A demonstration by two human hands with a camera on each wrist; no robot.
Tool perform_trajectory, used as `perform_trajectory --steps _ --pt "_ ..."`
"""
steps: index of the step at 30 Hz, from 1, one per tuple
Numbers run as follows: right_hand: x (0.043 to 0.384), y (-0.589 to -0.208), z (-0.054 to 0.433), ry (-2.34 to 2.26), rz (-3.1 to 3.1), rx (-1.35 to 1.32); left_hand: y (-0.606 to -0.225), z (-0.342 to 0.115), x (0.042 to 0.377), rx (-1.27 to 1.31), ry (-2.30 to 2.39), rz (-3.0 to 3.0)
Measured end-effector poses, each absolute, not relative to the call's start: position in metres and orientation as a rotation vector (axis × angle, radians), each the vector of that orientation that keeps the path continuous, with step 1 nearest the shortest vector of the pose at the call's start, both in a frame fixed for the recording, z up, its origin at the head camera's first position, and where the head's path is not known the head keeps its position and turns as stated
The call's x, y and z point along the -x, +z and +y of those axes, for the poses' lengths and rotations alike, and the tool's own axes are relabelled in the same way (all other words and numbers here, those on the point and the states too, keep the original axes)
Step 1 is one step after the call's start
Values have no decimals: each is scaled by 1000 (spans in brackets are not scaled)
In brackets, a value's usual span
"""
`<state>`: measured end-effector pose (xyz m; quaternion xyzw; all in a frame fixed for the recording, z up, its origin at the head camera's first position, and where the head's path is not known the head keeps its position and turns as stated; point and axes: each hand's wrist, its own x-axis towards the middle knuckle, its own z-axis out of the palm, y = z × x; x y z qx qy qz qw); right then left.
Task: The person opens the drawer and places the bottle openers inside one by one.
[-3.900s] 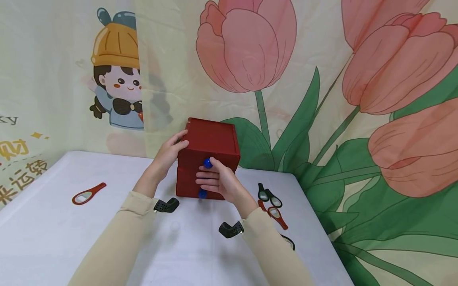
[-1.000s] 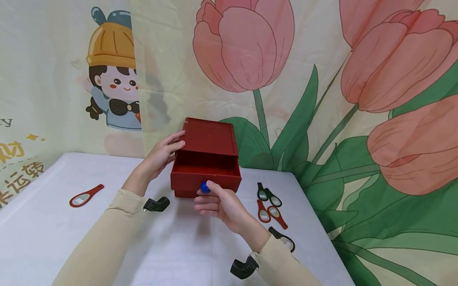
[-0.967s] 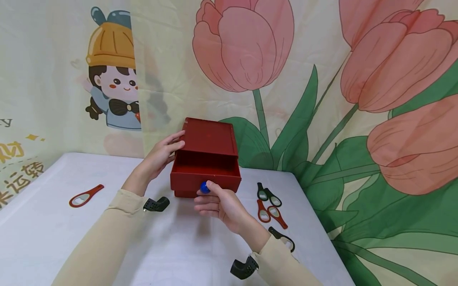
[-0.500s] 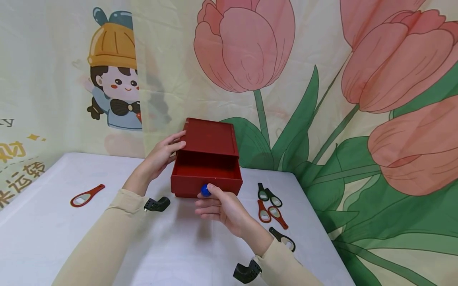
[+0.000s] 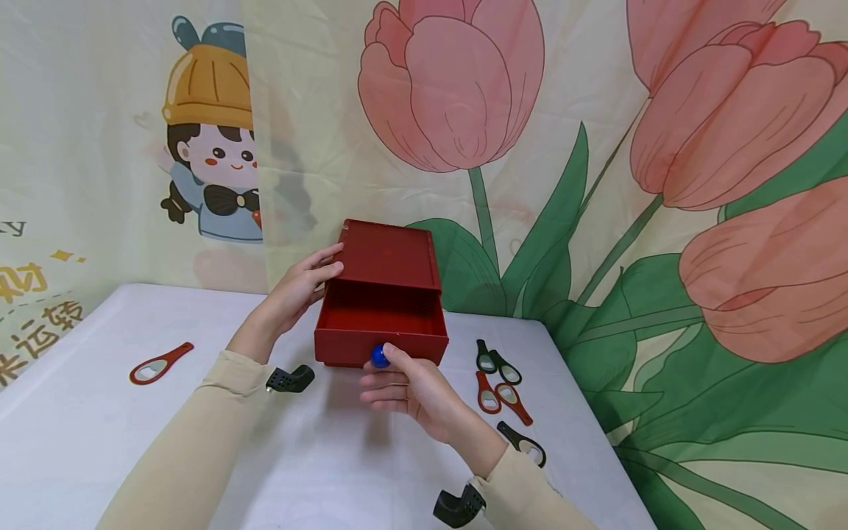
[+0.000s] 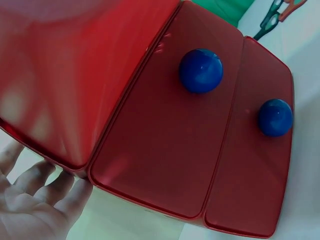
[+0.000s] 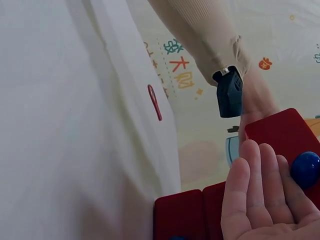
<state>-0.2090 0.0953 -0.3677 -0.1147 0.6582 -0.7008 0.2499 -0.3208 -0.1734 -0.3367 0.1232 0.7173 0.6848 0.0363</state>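
Observation:
A red box with drawers [image 5: 389,254] stands at the back of the table. Its upper drawer [image 5: 361,344] is pulled out towards me, and the inside I can see is bare. My right hand [image 5: 424,390] pinches that drawer's blue knob [image 5: 380,356] between thumb and index finger; the other fingers extend below it. My left hand [image 5: 294,291] rests against the box's left side, fingers nearly straight. In the left wrist view both drawer fronts show, with an upper knob [image 6: 201,71] and a lower knob [image 6: 275,117]. The right wrist view shows my right palm [image 7: 267,200] beside a knob [image 7: 306,170].
A red hand-held item with an oval, lens-like centre [image 5: 161,364] lies on the left of the white-covered table [image 5: 318,471]. Several similar black and red ones, including a red one [image 5: 513,403] and a black one [image 5: 523,444], lie right. A printed cloth [image 5: 298,132] hangs behind.
The upper drawer was shut 3.9 s ago; my right hand has drawn it out by its knob. Over the last second it comes slightly further. My left hand stays against the box.

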Motion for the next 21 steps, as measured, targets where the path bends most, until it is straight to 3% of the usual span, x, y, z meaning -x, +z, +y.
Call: perform_trajectory --steps 9,21 --pt "207 -364 116 -1722 1923 387 -335 -173 320 -372 2100 2203" --pt "206 -355 184 -1438 2230 553 -335 -172 321 -348 2096 2210"
